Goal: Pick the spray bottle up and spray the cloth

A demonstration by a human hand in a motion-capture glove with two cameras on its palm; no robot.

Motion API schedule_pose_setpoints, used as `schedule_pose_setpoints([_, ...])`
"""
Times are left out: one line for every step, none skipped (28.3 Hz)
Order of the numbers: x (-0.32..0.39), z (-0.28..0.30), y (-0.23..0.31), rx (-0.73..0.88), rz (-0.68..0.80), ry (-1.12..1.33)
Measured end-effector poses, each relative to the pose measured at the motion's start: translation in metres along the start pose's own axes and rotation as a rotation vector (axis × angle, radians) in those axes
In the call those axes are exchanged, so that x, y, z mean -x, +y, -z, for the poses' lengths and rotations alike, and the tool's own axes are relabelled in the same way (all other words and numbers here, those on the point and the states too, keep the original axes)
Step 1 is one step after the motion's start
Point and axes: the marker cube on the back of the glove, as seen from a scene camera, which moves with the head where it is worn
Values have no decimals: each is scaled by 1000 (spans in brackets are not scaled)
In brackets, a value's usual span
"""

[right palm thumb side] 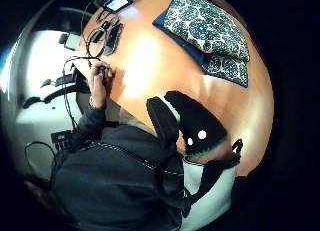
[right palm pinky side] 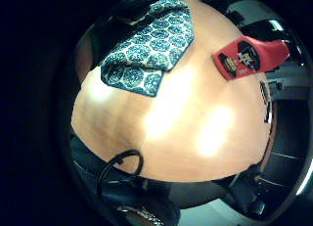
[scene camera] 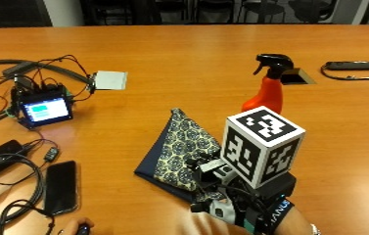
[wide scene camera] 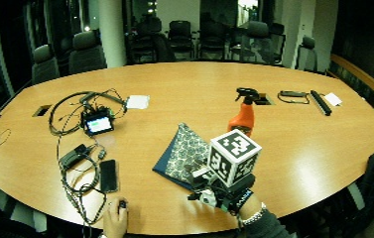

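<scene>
While my right hand (scene camera: pixel 246 208) hovers above the near edge of the wooden table (scene camera: pixel 171 58), it holds nothing; its fingers are mostly hidden, so I cannot tell how they sit. Just beyond my hand lies the folded patterned cloth (scene camera: pixel 181 147), flat on the table. Past the cloth, the orange spray bottle (scene camera: pixel 265 90) stands upright with its black trigger head on top, apart from my hand. My bare left hand (wide scene camera: pixel 115 220) rests at the table's edge beside a dark phone (scene camera: pixel 61 186).
</scene>
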Motion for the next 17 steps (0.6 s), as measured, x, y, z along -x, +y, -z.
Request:
schedule_pose_setpoints([0,1,0,-3,-2,0])
schedule_pose_setpoints([-1,2,0,-8,-4,1])
schedule_pose_setpoints([-2,3,0,-14,-6,2])
schedule_pose_setpoints([-2,3,0,-18,-7,2])
schedule_pose_setpoints([-2,4,0,-21,-7,2])
schedule_pose_setpoints([-3,4,0,-22,-8,2])
schedule_pose_setpoints([-3,4,-1,-22,-8,2])
schedule_pose_setpoints([-3,4,-1,-21,-9,2])
schedule_pose_setpoints([-3,3,-1,-19,-9,2])
schedule_pose_setpoints([-3,3,-1,-17,-9,2])
schedule_pose_setpoints([-3,2,-1,-14,-8,2])
schedule_pose_setpoints([-2,2,-1,-12,-6,2])
schedule_pose_setpoints([-1,2,-1,-11,-4,2])
schedule_pose_setpoints([-1,1,-2,-11,-2,3])
schedule_pose_setpoints([-1,1,-2,-11,-1,4])
schedule_pose_setpoints([-1,1,-2,-11,-1,5])
schedule_pose_setpoints([-1,1,-2,-12,-3,5])
